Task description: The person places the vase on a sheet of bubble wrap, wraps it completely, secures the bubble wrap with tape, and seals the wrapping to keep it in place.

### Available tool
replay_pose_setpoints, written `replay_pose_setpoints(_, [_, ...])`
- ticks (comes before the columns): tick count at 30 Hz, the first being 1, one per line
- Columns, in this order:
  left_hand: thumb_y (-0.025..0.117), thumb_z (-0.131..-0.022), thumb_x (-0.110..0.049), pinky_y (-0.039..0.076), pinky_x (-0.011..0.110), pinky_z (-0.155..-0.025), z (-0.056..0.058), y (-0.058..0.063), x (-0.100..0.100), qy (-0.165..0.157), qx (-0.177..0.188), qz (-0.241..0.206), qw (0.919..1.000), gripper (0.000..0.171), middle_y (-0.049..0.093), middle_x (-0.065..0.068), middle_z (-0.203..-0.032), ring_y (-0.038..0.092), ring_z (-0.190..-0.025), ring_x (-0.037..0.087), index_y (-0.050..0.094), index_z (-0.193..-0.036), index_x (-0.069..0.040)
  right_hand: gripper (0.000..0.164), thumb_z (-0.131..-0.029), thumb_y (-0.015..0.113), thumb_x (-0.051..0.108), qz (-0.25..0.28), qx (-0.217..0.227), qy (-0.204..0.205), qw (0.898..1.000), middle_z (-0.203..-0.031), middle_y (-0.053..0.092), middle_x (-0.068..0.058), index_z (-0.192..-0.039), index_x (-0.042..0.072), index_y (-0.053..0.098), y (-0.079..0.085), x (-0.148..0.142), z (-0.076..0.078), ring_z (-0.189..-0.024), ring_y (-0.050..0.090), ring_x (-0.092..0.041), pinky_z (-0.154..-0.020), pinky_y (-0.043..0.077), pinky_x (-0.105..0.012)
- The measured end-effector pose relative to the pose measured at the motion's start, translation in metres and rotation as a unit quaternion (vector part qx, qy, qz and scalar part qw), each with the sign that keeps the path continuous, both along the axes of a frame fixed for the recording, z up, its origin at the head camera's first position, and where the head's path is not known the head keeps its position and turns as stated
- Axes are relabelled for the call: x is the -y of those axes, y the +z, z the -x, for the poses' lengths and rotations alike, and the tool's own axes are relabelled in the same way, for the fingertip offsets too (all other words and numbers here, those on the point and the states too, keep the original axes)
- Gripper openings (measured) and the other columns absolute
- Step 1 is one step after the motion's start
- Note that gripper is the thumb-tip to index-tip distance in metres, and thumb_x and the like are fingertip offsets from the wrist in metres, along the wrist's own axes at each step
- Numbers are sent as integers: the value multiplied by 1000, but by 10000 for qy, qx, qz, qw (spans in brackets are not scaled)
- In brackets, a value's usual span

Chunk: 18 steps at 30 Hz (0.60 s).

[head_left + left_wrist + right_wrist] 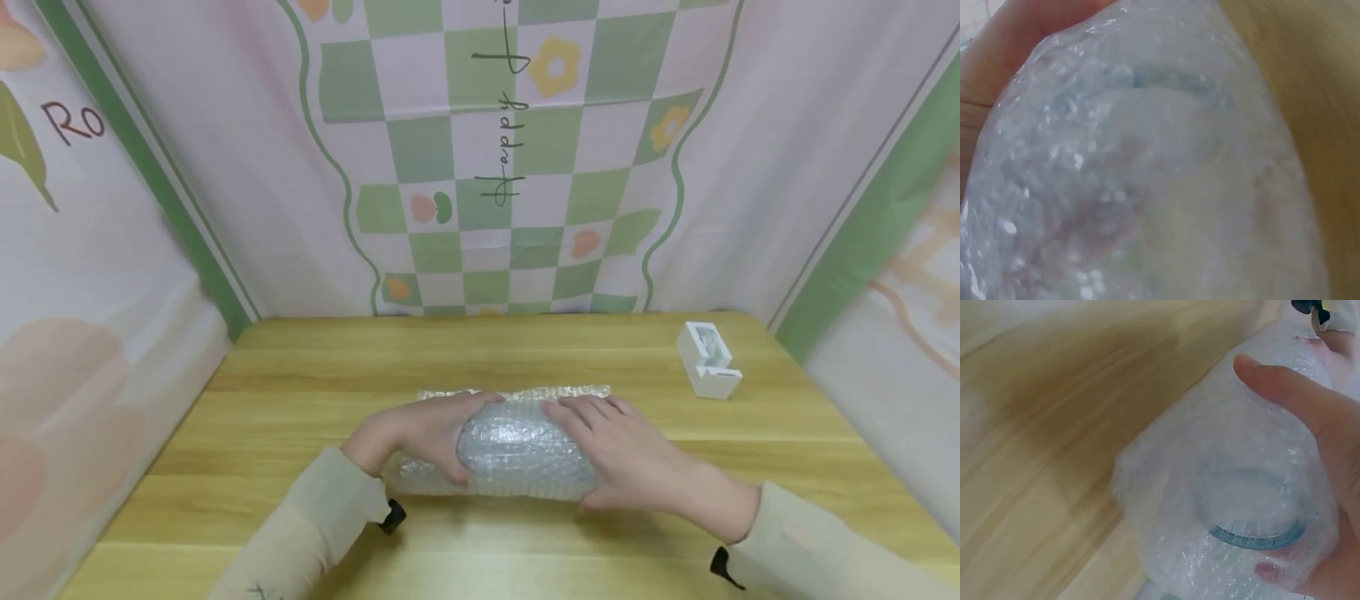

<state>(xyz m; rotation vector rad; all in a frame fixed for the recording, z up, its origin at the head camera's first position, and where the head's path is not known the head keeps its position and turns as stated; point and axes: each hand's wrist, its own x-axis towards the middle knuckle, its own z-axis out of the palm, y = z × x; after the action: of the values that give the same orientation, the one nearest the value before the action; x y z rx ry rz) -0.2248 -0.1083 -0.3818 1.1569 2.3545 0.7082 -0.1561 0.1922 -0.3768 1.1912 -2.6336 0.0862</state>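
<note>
A cylinder-like bundle of clear bubble wrap point(517, 458) lies crosswise on the wooden table in the head view. Through its open end in the right wrist view shows a round glass rim point(1257, 540), bluish and thick; the rest of the glass is blurred by the wrap. My left hand point(431, 429) grips the bundle's left part, thumb on the near side and fingers over the top. Gripping the right part is my right hand point(626, 450), its thumb low on the near side. A loose wrap edge point(562, 392) sticks out behind the bundle.
A white tape dispenser point(708, 362) stands at the table's back right, beyond the right hand. Printed curtains point(480, 150) hang behind the wooden table point(315, 358) and along both sides.
</note>
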Motion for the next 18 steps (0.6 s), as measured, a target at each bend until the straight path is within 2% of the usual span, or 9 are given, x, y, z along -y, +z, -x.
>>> replay_pose_setpoints(4, [95, -65, -25, 43, 47, -109, -1, 0, 0, 80, 56, 93, 9999, 122, 45, 4, -152, 47, -133, 22, 23, -164, -22, 120, -54, 98, 37, 40, 171, -11, 9998, -133, 61, -20, -152, 1, 39, -3, 0, 7, -117, 61, -37, -97, 51, -59])
replay_pose_setpoints(7, [95, -66, -24, 41, 47, -110, -1, 2, -1, 109, 131, 105, 9998, 124, 42, 4, -155, 45, -136, 23, 20, -164, -22, 115, -56, 97, 30, 63, 421, -28, 9991, -126, 64, -20, -151, 0, 40, -3, 0, 11, -110, 64, -36, -93, 55, -57])
replay_pose_setpoints(14, [96, -64, -17, 47, 39, -103, 0, 3, 0, 373, 552, -82, 9977, 124, 47, 10, -145, 54, -124, 23, 18, -160, -22, 110, -58, 95, 28, 91, 714, 64, 9974, -124, 64, -20, -150, 1, 43, -1, -2, 16, -108, 64, -37, -92, 55, -57])
replay_pose_setpoints(18, [98, -66, -23, 47, 38, -104, -1, 3, 2, 430, 517, -4, 9977, 120, 48, 13, -143, 55, -123, 24, 19, -157, -22, 111, -57, 95, 29, 53, 671, 113, 9977, -124, 64, -20, -151, 1, 43, 0, -1, 17, -108, 64, -38, -93, 55, -57])
